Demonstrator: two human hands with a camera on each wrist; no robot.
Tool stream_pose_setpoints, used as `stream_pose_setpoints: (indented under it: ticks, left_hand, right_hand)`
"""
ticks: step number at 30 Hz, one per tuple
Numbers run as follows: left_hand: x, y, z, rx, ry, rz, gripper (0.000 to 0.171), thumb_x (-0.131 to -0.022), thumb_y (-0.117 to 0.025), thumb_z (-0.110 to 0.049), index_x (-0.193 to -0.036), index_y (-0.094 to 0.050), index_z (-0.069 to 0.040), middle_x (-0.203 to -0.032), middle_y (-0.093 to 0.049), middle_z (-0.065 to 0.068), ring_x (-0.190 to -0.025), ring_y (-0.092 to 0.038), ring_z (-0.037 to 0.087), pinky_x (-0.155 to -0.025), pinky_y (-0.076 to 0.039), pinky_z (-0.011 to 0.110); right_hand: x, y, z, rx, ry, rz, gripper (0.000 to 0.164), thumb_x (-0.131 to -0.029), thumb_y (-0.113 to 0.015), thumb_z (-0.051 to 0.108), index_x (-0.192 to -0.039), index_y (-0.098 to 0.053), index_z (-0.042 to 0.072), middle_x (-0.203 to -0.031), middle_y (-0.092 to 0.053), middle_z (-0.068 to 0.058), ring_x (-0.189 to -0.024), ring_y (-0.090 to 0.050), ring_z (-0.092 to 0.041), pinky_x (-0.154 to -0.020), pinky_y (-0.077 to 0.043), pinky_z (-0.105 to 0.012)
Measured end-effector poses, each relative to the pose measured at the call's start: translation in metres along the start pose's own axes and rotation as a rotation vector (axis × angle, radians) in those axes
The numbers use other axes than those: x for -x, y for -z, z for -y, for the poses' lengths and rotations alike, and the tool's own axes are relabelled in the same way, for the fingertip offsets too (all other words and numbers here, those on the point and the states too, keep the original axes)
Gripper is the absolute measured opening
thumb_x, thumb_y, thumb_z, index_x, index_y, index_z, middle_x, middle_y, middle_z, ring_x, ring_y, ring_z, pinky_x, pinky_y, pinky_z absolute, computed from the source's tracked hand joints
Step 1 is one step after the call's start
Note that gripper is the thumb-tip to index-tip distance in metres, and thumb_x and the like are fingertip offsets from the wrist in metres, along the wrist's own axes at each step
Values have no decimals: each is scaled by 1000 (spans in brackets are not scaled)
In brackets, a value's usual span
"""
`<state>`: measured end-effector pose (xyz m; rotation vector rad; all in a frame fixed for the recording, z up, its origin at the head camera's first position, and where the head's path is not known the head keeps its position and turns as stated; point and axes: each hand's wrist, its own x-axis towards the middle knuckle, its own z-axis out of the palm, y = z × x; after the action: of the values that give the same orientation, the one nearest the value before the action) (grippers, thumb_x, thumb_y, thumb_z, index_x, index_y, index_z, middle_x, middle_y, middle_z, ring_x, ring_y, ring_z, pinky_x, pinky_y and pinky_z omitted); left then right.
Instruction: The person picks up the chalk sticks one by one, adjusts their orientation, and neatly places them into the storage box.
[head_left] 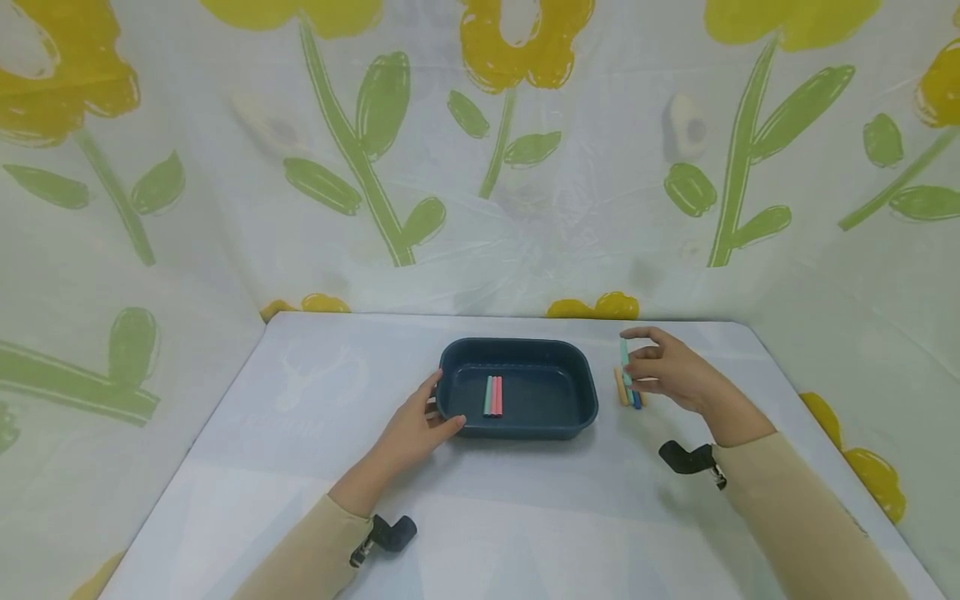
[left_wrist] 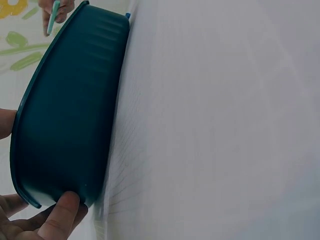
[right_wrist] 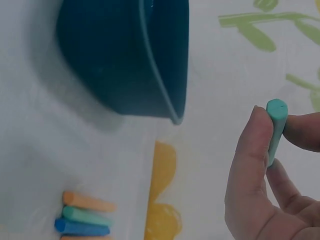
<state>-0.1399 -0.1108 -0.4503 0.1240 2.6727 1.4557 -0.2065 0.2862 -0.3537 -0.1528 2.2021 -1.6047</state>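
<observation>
A dark teal plastic basin [head_left: 547, 392] stands on the table. My left hand [head_left: 408, 429] holds its left end, with the thumb [left_wrist: 61, 217] against the outer wall. Inside the basin, a green chalk stick [head_left: 488, 396] lies alongside pink chalk [head_left: 497, 396]. To the right of the basin, my right hand [head_left: 671, 371] pinches a green chalk stick [right_wrist: 276, 127] between thumb and fingers, raised above the table. Below it, an orange chalk stick [right_wrist: 89, 201], a green one [right_wrist: 86, 216], a blue one [right_wrist: 82, 227] and another orange one [right_wrist: 85, 238] lie side by side.
The white-covered table [head_left: 525, 517] extends around the basin. Behind it rises a pale backdrop [head_left: 495, 242] printed with yellow flowers and green leaves. A small black camera mount [head_left: 393, 533] sits on the left wrist, another mount [head_left: 686, 458] on the right.
</observation>
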Motion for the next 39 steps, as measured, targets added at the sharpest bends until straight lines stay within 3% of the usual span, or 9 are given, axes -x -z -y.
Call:
stream_pose_setpoints:
  ticks: [9, 13, 17, 22, 39]
  left_hand:
    - [1, 0, -1, -8, 7, -1, 90, -89, -77, -35, -160, -23, -16, -152, -42, 19, -128, -55, 35, -103, -50, 46]
    - [1, 0, -2, -7, 2, -1, 90, -90, -76, -35, -160, -23, -15, -152, -42, 19, -129, -55, 36, -103, -50, 46]
    - [0, -1, -2, -11, -6, 0, 90, -90, -76, -35, -160, -23, -14, -152, -42, 20, -128, -55, 36, -103, -50, 46]
    - [0, -1, -2, -13, -6, 0, 90, -90, -76, -36, -160, -23, -15, -152, -42, 19, -128, -55, 36, -103, -49, 46]
    - [1, 0, 0, -13, -9, 3, 90, -90, -76, -36, -160, -23, -14, -152, -41, 20, -128, -56, 36, -104, -49, 46]
  right_hand:
    - [-8, -24, 12, -95, 41, 23, 69, -95, -63, 1, -152, -24, 2, -101, -52, -8, -93, -59, -20, -91, -57, -38]
    - [-16, -35, 15, -100, 54, 39, 69, -95, -63, 0, -152, -25, 3, -103, -51, -10, -94, -58, -21, -95, -56, -44]
    - [-22, -47, 16, -106, 56, 53, 67, -95, -62, 0, -152, -27, 4, -104, -51, -11, -94, -58, -22, -94, -56, -43]
    - [-31, -65, 18, -124, 38, 49, 64, -95, -60, -3, -151, -29, 4, -103, -52, -12, -92, -60, -23, -90, -58, -38]
    - [-61, -117, 12, -157, -29, 58, 64, -94, -61, -6, -151, -32, 3, -114, -55, -21, -94, -64, -25, -90, -58, -43]
